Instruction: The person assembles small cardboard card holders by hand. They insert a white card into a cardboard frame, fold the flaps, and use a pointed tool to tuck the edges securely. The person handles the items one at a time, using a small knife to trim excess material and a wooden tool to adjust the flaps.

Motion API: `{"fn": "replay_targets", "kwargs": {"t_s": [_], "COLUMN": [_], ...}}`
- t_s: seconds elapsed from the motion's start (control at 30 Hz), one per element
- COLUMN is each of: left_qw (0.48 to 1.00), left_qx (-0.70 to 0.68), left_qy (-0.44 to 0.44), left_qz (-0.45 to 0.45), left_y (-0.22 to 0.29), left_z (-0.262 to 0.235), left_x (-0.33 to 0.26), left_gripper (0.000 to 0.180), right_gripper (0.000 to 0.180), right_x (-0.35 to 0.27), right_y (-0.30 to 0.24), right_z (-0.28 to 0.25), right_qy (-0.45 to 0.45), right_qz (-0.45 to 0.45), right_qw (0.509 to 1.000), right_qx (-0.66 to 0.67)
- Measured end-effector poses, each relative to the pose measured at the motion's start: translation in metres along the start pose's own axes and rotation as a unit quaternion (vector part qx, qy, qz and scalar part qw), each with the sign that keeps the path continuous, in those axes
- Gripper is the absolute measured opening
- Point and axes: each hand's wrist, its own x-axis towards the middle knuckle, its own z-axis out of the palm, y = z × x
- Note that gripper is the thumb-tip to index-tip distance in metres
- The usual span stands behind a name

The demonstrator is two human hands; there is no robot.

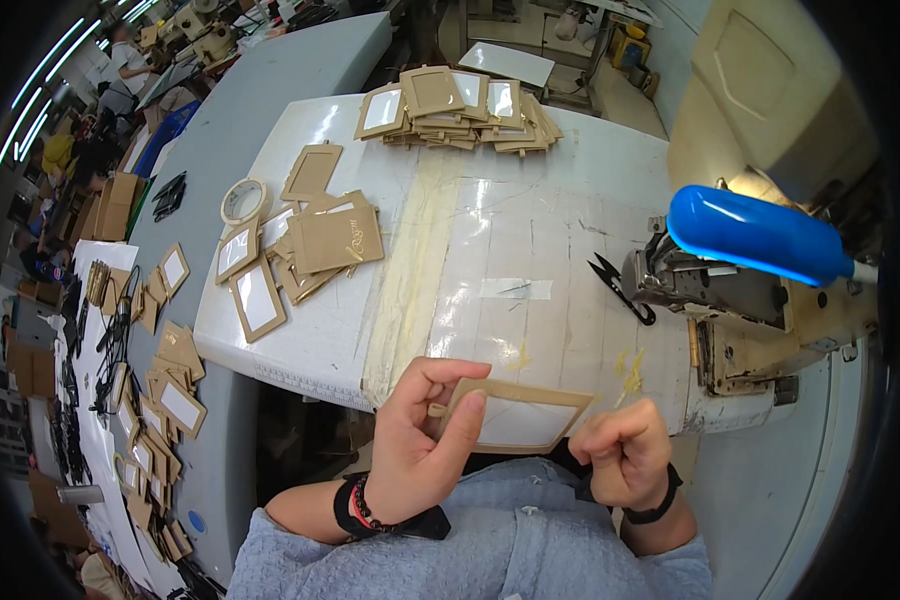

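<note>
My left hand grips a tan luggage-tag-like card holder by its left end, thumb on the front and fingers behind. The holder has a clear or white window with a tan border and is tilted over the table's near edge. Close by its right corner, my right hand is closed with the fingers curled in; whatever they pinch, if anything, is hidden or too small to make out. Black thread snips lie on the table beyond my right hand. Scraps of yellow thread lie nearer to it.
At the right stands a sewing machine with a blue lamp over it. Similar holders are stacked at the table's far edge and heaped at its left beside a tape roll. More holders cover the left-hand bench.
</note>
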Motion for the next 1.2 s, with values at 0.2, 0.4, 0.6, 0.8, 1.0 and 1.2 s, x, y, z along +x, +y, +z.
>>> {"fn": "replay_targets", "kwargs": {"t_s": [0.2,0.4,0.6,0.8,1.0,1.2], "left_qw": [1.0,0.997,0.978,0.965,0.964,0.981], "left_qx": [-0.001,-0.025,0.097,0.124,0.131,0.048], "left_qy": [-0.013,0.035,0.029,0.022,0.019,0.024], "left_qz": [0.018,0.068,0.182,0.229,0.232,0.185], "left_y": [-0.011,-0.013,-0.025,-0.022,-0.023,-0.027], "left_z": [-0.003,0.009,0.004,0.005,0.007,0.006], "left_x": [0.002,0.004,0.001,0.003,0.003,0.0], "left_gripper": [0.02,0.021,0.022,0.022,0.022,0.019], "right_gripper": [0.012,0.043,0.029,0.025,0.032,0.037], "right_x": [0.005,0.043,0.05,0.052,0.051,0.049], "right_y": [0.006,-0.012,-0.006,-0.004,0.0,0.001], "right_z": [0.0,0.013,0.021,0.022,0.022,0.02], "right_qy": [0.028,0.027,0.063,0.061,0.061,0.065], "right_qz": [0.011,0.089,0.092,0.102,0.091,0.085], "right_qw": [0.998,0.976,0.972,0.974,0.975,0.979], "right_qx": [-0.063,-0.196,-0.205,-0.191,-0.192,-0.172]}}
